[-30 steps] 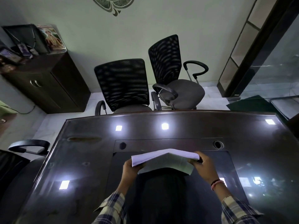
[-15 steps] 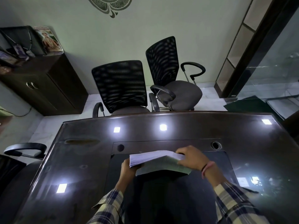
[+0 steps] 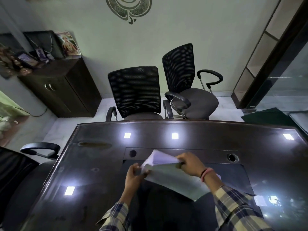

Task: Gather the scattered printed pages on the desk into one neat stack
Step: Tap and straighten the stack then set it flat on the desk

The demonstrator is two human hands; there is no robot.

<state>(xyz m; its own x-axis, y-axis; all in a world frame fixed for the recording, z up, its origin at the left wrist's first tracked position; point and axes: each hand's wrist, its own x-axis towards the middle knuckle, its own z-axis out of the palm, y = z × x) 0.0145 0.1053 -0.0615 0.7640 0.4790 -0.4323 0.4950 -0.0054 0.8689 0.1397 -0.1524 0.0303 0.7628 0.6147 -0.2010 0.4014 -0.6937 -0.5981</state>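
Both hands hold the paper stack over the desk: left hand pinches at nine o'clock, right hand grips at one o'clock, likely to square the edges.

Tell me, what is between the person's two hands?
The stack of pages, tilted, in the head view. The left hand holds its left corner; the right hand grips its far edge.

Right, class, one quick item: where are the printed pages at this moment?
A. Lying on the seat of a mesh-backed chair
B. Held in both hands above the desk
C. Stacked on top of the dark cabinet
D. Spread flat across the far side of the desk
B: the stack of printed pages is gripped by the left hand and the right hand over the desk.
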